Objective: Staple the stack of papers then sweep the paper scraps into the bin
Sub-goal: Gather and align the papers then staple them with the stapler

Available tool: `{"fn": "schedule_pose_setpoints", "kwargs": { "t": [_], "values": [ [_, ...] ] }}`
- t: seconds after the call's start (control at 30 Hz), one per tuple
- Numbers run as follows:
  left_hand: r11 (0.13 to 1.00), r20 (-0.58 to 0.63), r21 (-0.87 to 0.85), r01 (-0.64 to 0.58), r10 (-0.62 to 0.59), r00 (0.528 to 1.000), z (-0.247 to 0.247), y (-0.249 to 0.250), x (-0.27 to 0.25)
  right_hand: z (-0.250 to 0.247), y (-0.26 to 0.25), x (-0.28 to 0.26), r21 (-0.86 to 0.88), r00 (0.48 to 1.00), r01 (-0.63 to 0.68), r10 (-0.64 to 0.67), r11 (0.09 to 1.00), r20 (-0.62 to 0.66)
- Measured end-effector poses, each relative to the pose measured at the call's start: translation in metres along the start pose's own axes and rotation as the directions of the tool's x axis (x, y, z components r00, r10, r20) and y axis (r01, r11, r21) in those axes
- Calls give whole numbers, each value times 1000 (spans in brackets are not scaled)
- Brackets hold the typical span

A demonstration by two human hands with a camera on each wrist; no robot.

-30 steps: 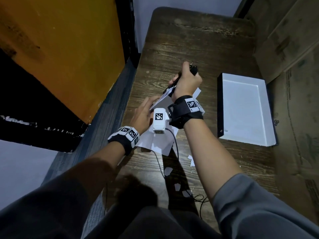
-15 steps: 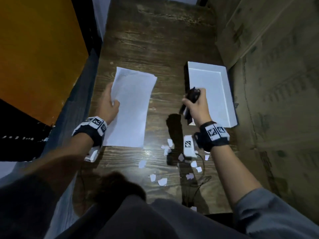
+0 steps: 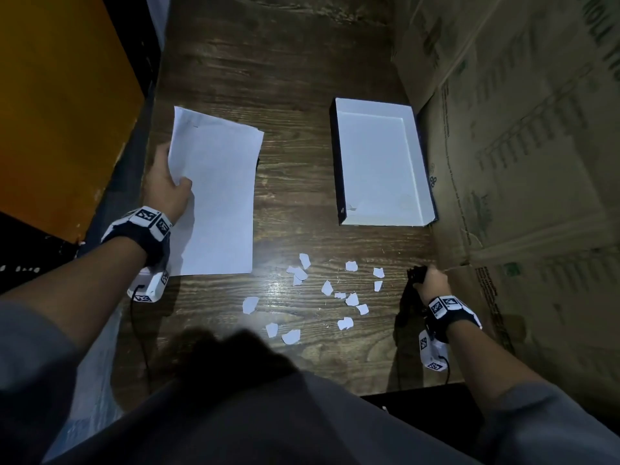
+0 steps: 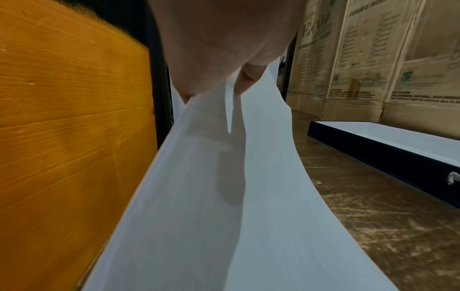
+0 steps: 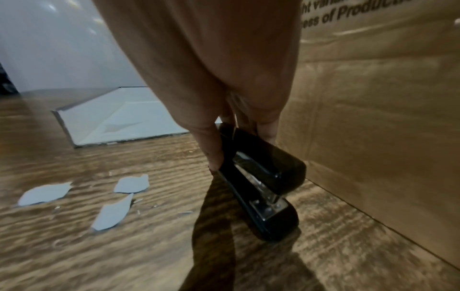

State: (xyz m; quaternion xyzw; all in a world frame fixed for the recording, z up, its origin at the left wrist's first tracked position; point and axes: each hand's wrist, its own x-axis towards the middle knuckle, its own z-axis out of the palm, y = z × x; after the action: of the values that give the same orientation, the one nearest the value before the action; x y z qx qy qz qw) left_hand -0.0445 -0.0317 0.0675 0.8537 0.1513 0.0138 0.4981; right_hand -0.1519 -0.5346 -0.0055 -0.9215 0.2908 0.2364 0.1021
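Note:
The white paper stack lies on the left of the dark wooden table. My left hand pinches its left edge, thumb on top; in the left wrist view the paper stack curves up off the table to the fingers. My right hand grips a black stapler near the table's right edge, its nose pointing down just above the wood. Several white paper scraps lie scattered between my hands. The bin, a shallow white tray, sits at the far right.
Brown cardboard boxes wall off the right side, close to the stapler. An orange wooden panel stands at the left. The wrist cameras' cables trail off the near edge.
Both hands held the papers and stapler together a second ago. Since then my left hand has brought the stack to the table at the left, and my right hand has carried the stapler to the near right.

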Motion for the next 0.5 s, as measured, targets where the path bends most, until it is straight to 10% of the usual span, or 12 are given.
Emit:
{"fn": "schedule_pose_setpoints", "kwargs": {
  "t": [0.37,0.5],
  "values": [
    [999,-7,-26,-38,38,999,3,24,-16,8,-6,10,5,996,-24,24,1000,-80],
    [983,-55,-122,-135,129,990,-4,44,-22,-7,-59,-12,117,925,303,-262,946,-273]
  ]
}}
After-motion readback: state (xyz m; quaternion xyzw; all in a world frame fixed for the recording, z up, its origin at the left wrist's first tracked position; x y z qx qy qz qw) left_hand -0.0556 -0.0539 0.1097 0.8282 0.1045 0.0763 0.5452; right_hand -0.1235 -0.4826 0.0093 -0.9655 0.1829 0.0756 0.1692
